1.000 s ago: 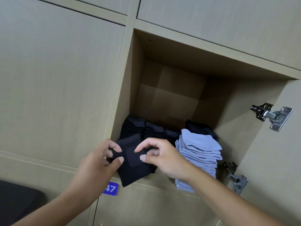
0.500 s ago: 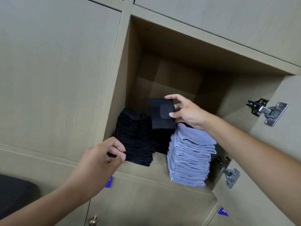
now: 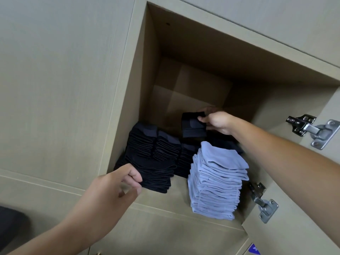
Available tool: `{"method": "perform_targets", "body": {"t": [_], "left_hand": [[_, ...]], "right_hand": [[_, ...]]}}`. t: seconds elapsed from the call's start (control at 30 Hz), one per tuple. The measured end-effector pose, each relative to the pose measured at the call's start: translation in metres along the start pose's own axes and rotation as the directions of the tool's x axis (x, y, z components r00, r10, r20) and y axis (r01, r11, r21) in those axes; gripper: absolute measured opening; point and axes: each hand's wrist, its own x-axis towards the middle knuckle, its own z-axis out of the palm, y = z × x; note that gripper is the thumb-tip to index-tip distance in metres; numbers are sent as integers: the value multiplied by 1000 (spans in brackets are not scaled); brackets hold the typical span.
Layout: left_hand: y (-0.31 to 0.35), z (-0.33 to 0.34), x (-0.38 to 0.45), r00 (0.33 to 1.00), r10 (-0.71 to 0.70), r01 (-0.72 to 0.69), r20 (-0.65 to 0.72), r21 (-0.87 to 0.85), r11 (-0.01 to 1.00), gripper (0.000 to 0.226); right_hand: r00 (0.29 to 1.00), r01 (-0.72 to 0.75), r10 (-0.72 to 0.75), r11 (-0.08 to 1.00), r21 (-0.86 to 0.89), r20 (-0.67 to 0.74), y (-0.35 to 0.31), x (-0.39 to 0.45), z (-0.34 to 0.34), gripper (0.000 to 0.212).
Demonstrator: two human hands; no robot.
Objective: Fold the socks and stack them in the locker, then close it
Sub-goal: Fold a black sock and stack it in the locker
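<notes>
My right hand (image 3: 217, 121) is deep in the open locker (image 3: 147, 70), thumb and fingers pinching a folded black sock (image 3: 193, 126) by its right edge, held above the far middle black stack (image 3: 185, 157); can't tell if it's touching the stack yet. My left hand (image 3: 114, 192) is at the locker's near left corner, fingers loosely curled, fingertips (image 3: 135, 178) touching the near edge of the front-left black stack (image 3: 154, 173); not gripping anything as far as I can see. Another black stack (image 3: 167, 148) sits just behind and right of that one, touching it. Light blue stack (image 3: 217, 181) stands near right on the locker floor, tall, leaning slightly, apart from the front-left stack and just beside the middle one. More dark socks behind the blue stack, blurred, can't make out how they lie. Locker door (image 3: 312, 208) is swung open on the right, upper hinge (image 3: 311, 128) and lower hinge (image 3: 263, 201) both exposed. Blue number tag (image 3: 253, 251) at the bottom right edge, mostly cropped.
</notes>
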Motion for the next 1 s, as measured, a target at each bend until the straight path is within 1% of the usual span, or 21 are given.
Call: {"method": "perform_targets", "body": {"t": [0.1, 0.17, 0.2, 0.3, 0.37, 0.43, 0.5, 0.6, 0.77, 0.9, 1.0], "left_hand": [[-2, 2, 2, 1000, -5, 5, 11, 16, 1000, 16], [-4, 3, 3, 1000, -9, 9, 16, 18, 1000, 16], [-5, 3, 3, 1000, -10, 10, 20, 18, 1000, 16], [-6, 5, 3, 999, -15, 14, 44, 19, 1000, 16], [-6, 5, 2, 998, -19, 18, 58, 26, 1000, 16], [-6, 5, 2, 998, -20, 18, 66, 35, 999, 15], [-7, 4, 1, 997, -27, 24, 66, 38, 999, 13], [-7, 3, 1, 997, -37, 35, 61, 37, 999, 13], [-8, 2, 1, 996, -57, 53, 74, 54, 997, 13], [-8, 2, 1, 995, -58, 53, 80, 62, 997, 14], [-9, 3, 1, 995, -64, 58, 80, 70, 996, 13]], "right_hand": [[998, -56, 54, 997, -50, -36, 7, 11, 2, 38], [985, -148, 149, 989, 12, -88, 11, 16, 3, 32], [975, -198, 202, 979, 48, -89, 12, 18, 4, 29], [940, -340, 341, 939, 50, -11, 17, 22, 4, 19], [923, -383, 382, 924, 15, 43, 19, 23, 4, 22], [914, -394, 394, 919, -18, 92, 19, 21, 4, 28], [907, -389, 396, 918, -73, 145, 18, 21, 4, 42], [899, -376, 400, 914, -154, 179, 17, 18, 4, 53], [886, -382, 423, 897, -221, 189, 16, 15, 6, 54], [895, -365, 422, 878, -310, 140, 21, 16, 14, 47], [900, -369, 424, 867, -334, 106, 23, 18, 19, 41]]}}
